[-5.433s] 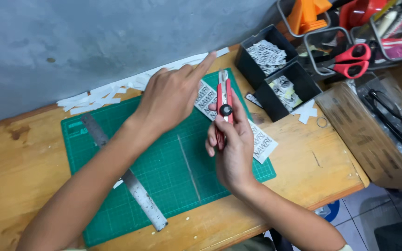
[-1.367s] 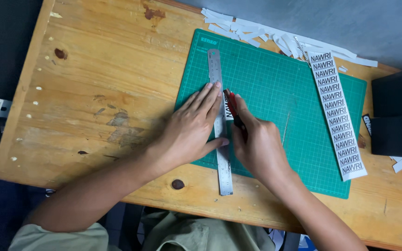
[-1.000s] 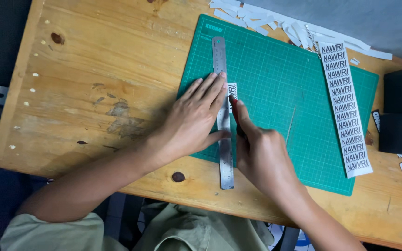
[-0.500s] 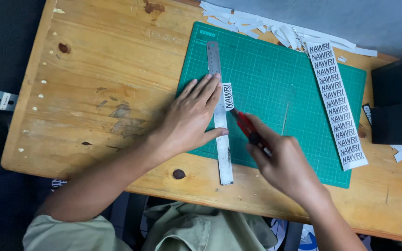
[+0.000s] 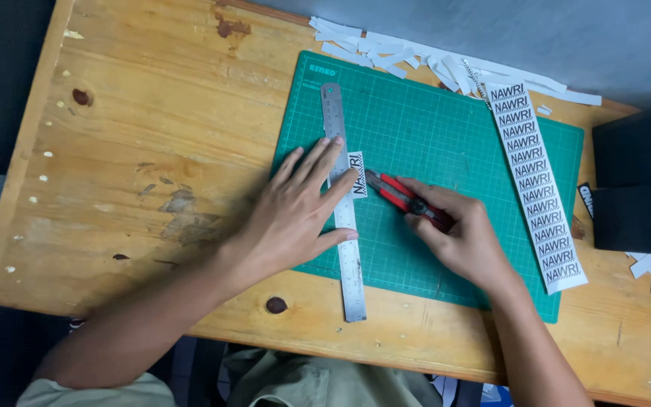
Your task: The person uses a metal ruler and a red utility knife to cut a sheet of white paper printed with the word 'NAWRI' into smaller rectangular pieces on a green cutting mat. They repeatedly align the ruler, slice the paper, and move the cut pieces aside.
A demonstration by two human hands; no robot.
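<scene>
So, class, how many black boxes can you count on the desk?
2: one black box at the right edge, another just below it. More may sit out of frame.

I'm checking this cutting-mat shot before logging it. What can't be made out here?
Head view only:
- Knife blade tip: too small and blurred to tell whether it touches the small label.
- Small label's left edge: hidden under the left hand and ruler.
- Knife handle: covered by the right hand.
- Black boxes: cut off by the right edge.
</scene>
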